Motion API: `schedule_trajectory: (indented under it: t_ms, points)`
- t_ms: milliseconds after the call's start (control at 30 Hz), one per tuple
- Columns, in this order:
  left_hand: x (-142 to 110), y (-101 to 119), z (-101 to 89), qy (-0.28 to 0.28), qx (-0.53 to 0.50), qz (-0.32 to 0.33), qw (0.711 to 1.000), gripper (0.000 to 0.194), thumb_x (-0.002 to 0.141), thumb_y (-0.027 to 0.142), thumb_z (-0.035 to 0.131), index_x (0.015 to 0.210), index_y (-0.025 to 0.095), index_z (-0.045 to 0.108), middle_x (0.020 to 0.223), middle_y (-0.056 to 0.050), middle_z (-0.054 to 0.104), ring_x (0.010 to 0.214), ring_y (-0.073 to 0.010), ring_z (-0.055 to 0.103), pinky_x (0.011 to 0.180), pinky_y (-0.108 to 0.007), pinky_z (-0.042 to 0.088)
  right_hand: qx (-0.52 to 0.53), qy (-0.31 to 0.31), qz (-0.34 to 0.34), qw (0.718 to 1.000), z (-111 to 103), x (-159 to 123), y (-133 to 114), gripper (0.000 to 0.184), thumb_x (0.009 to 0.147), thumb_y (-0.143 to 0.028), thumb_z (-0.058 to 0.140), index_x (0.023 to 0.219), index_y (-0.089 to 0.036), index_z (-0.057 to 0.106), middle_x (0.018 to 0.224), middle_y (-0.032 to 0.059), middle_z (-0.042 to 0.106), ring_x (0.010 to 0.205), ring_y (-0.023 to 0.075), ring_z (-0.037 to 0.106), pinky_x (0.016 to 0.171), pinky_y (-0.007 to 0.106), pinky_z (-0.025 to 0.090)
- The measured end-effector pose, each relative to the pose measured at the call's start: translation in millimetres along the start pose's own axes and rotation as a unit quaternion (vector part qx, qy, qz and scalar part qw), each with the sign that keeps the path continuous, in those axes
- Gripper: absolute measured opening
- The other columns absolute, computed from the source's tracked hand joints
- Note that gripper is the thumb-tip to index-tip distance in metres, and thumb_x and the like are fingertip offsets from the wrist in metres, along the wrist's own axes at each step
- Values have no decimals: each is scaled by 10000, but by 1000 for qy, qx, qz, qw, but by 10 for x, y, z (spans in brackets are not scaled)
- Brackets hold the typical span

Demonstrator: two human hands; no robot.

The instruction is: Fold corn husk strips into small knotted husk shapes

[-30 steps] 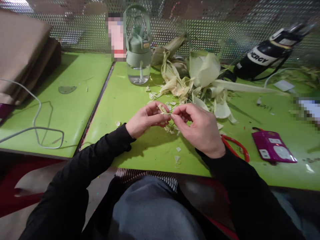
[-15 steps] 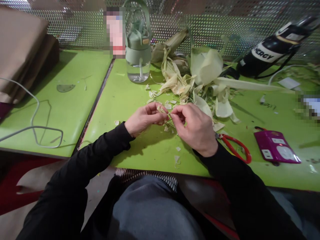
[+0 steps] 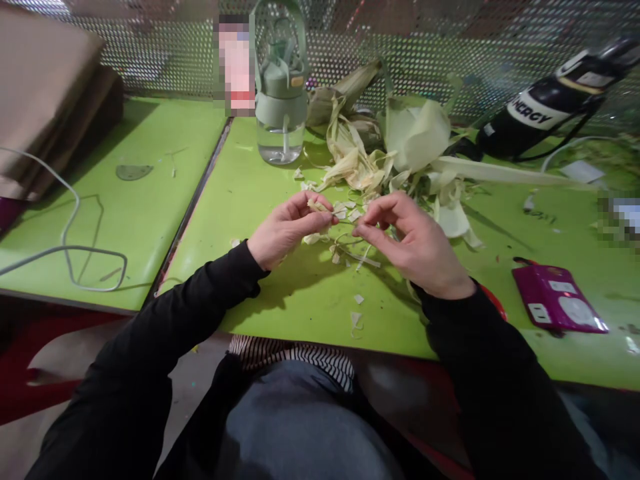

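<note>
Pinching a pale piece [image 3: 314, 205], person's left hand [image 3: 283, 230] over the worktop [image 3: 280, 293]; thin strand [image 3: 346, 222] runs across to right hand [image 3: 415, 243], grip pressed together on its end. Loose scraps [image 3: 359, 299] below. Red handle [image 3: 493, 301] partly hidden by right sleeve [image 3: 480, 360]; purple socket block [image 3: 557, 297] farther right. Husk pile [image 3: 417, 137] just beyond hands, blocks the way back. Green bottle [image 3: 281, 110] upright beside it, black bottle [image 3: 530, 113] tilted, mesh screen [image 3: 170, 53] behind.

On table [image 3: 285, 307]: bottle [image 3: 281, 127], left of husks [image 3: 357, 157]; socket [image 3: 563, 298], right. Flask [image 3: 530, 113], behind socket, apparently against mesh [image 3: 173, 60].
</note>
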State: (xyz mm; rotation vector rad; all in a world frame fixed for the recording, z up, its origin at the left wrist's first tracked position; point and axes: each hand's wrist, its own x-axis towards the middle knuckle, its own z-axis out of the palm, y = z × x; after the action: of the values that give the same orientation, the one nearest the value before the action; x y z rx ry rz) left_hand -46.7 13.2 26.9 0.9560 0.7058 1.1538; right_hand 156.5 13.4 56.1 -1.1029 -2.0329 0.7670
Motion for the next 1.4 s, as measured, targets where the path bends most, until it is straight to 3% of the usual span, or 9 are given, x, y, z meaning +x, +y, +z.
schedule_trajectory:
  t_ms: [133, 400, 533, 733, 1000, 1233, 1333, 1400]
  points:
    - [-21, 6, -7, -36, 46, 24, 998, 110, 840, 92, 665, 888, 157, 589, 817, 11, 680, 787, -83, 654, 797, -237, 501, -57, -16, -18, 998, 27, -15, -33, 105, 874, -263, 654, 858, -249, 552, 840, 10, 638, 809, 199, 627, 781, 372, 519]
    - [-36, -103, -4, -59, 88, -60, 993, 86, 883, 78, 626, 890, 134, 561, 714, 21, 632, 663, -68, 626, 696, -231, 518, -143, 20, -76, 987, 102, -63, -44, 63, 878, -249, 648, 862, -260, 589, 853, 38, 670, 842, 249, 617, 802, 443, 492]
    - [-37, -101, -1, -67, 64, -95, 991, 107, 879, 61, 639, 874, 132, 559, 723, 14, 651, 712, -83, 678, 737, -238, 542, -160, 26, -98, 982, 119, -63, -32, 43, 904, -269, 629, 866, -281, 612, 885, 49, 698, 910, 282, 613, 824, 483, 485]
    - [-25, -112, -52, -100, -3, -121, 988, 199, 821, 160, 761, 913, 131, 586, 854, -24, 714, 796, -119, 717, 862, -328, 572, -131, 53, -118, 983, 135, -68, -40, 58, 927, -266, 629, 874, -288, 630, 868, 30, 707, 870, 257, 625, 790, 451, 498]
    - [-12, -108, -51, -110, 18, -85, 990, 290, 767, 221, 822, 886, 123, 576, 833, -19, 712, 778, -116, 714, 836, -312, 574, -107, 67, -126, 984, 151, -57, -12, 83, 921, -258, 659, 848, -290, 681, 881, 17, 727, 889, 254, 653, 804, 440, 503]
    - [-38, -30, -21, -79, 50, -77, 993, 160, 814, 78, 719, 899, 113, 588, 766, -6, 695, 714, -104, 700, 781, -280, 569, -23, 9, -82, 996, 104, -26, 34, 77, 915, -223, 652, 959, -260, 702, 953, 18, 728, 894, 205, 659, 826, 396, 528]
    - [-23, -27, -32, -69, 40, -81, 993, 131, 826, 67, 696, 908, 111, 602, 795, -11, 704, 730, -102, 703, 796, -283, 569, 18, 15, -96, 995, 26, -39, 25, 62, 900, -230, 658, 937, -277, 673, 925, 11, 703, 882, 202, 647, 817, 393, 531]
    - [-7, -39, -42, -47, 36, -83, 995, 127, 831, 63, 685, 916, 112, 605, 791, -5, 700, 715, -88, 694, 766, -260, 564, 47, -27, -106, 993, -25, -48, 11, 65, 879, -233, 674, 895, -279, 630, 892, -1, 683, 846, 195, 648, 790, 379, 536]
